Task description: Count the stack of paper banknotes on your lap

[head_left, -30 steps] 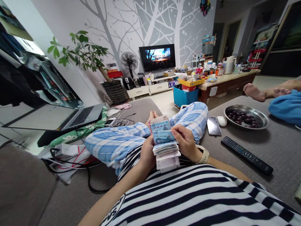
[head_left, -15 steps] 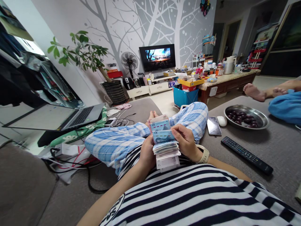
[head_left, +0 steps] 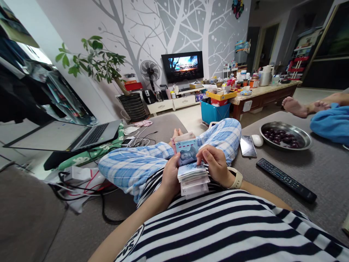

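A thick wad of banknotes [head_left: 193,179] is bent over in front of my lap, its near ends fanned downward. My left hand [head_left: 171,171] grips the wad from the left side, thumb along its edge. Facing me is an upright blue note [head_left: 186,153] with a portrait, and pinkish notes show behind it. My right hand [head_left: 216,165] is closed at the right of the wad, fingers curled. Its index fingertip presses on the folded-down blue notes; the other fingertips are hidden.
On the sofa to the right lie a phone [head_left: 248,146], a white mouse [head_left: 257,140], a remote control [head_left: 286,179] and a metal bowl [head_left: 305,142] of dark round fruit. An open laptop [head_left: 68,134] and tangled cables [head_left: 81,185] are at the left. Another person's feet [head_left: 296,107] rest at far right.
The blue note that my right hand pinched at its upper edge is now folded down toward me. My right fingers have moved lower, onto the folded notes, and the portrait note behind is exposed.
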The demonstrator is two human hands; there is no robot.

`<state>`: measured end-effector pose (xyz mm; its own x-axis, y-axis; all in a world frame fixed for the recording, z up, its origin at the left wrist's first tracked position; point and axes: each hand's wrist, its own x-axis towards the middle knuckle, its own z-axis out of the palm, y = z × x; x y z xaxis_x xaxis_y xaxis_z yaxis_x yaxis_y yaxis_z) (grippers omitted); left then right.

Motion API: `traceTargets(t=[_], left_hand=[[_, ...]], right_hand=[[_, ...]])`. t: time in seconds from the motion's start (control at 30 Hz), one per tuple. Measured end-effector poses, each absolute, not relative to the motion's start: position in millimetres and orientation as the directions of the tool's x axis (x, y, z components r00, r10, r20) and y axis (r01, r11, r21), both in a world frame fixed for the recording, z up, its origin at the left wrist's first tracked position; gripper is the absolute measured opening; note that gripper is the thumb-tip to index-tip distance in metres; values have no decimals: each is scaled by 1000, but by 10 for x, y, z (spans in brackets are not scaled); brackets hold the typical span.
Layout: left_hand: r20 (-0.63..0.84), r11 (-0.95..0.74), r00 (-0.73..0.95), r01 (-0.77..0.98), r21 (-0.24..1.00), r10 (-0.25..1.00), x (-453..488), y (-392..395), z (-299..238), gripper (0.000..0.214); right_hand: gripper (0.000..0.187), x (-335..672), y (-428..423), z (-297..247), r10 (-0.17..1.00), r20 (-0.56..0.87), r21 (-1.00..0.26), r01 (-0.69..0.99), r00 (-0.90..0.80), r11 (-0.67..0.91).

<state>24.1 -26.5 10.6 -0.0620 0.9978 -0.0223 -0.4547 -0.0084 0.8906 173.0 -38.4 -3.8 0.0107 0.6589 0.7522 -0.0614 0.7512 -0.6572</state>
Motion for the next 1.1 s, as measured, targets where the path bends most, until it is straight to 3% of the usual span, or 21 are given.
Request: traceTargets(t=[0.23,0.47,0.8,0.9,1.1], left_hand=[[1,-49,-112,-427,903,994,237,-334,167,25],[-43,32,-17,-404,914,999,257,-400,282,28],[-34,9,-65,-353,936,997,247,-397,259,28],[-28,-7,-87,-378,926,996,231,-330,174,26],[-71,79,36,-511,856,997,243,-257,92,32]], right_hand=[[24,1712,-372,-3,710,697,-717,88,101,692],[32,1699,-285,-38,766,612,-789,87,196,608],[35,1697,-248,-64,809,569,-822,100,144,560],[34,1698,-247,-71,809,571,-821,106,140,561],[34,1695,-241,-77,799,584,-811,104,139,575]])
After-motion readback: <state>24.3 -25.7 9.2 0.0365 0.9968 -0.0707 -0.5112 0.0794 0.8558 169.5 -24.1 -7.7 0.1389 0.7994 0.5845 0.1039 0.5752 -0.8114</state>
